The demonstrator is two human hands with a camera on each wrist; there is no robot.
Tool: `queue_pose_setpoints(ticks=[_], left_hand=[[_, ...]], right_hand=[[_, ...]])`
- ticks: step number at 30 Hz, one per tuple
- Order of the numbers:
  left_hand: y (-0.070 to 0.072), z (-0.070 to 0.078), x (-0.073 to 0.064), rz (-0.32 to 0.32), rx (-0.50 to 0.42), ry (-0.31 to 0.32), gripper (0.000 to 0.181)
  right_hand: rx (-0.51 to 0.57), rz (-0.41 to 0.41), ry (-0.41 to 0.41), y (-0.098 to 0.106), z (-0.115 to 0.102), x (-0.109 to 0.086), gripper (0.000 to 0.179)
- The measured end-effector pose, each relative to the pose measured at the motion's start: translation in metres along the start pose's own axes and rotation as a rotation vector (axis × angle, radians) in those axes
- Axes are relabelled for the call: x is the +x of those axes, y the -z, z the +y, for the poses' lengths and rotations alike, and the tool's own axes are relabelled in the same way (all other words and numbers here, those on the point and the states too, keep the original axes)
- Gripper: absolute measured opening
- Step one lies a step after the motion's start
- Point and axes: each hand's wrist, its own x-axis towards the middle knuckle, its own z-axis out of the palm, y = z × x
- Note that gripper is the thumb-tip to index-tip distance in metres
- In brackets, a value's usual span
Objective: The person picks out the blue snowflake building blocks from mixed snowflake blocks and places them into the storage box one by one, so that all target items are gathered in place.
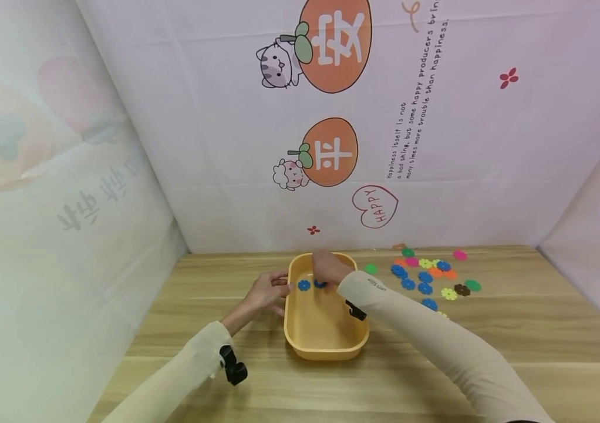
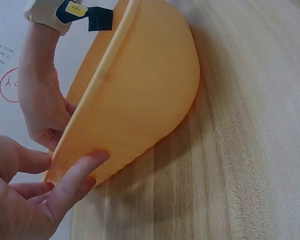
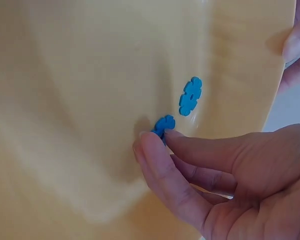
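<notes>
My right hand (image 1: 331,269) reaches into the far end of a yellow plastic tub (image 1: 326,354). Between its thumb and fingers it pinches a blue flower-shaped disc (image 3: 165,123), low over the tub floor; the fingertips partly hide it. A second blue flower disc (image 3: 190,96) lies beside it in the tub. My left hand (image 1: 266,292) holds the tub's left side near the far end. In the left wrist view, digits of the left hand (image 2: 50,195) meet the rim while another lies along the outer wall.
Right of the tub, loose flower discs are scattered on the wooden table (image 1: 236,388), including blue discs (image 1: 425,288), a yellow disc (image 1: 448,294), a brown disc (image 1: 461,289) and a pink disc (image 1: 459,255). A printed white sheet (image 1: 226,147) stands behind the table.
</notes>
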Motion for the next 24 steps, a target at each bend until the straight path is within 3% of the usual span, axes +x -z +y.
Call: queue_pose_setpoints(ticks=[9, 16, 24], left_hand=[[0.0, 0.001, -0.001, 0.015, 0.0, -0.002, 0.051], [-0.001, 0.001, -0.001, 0.02, -0.004, 0.006, 0.05], [0.0, -0.001, 0.0, 0.071, 0.006, 0.025, 0.046]], right_hand=[[-0.052, -0.041, 0.04, 0.016, -0.003, -0.002, 0.018], [0.181, -0.051, 0.094, 0.033, -0.001, -0.021, 0.01], [0.287, -0.063, 0.116, 0.055, 0.015, -0.033, 0.014]])
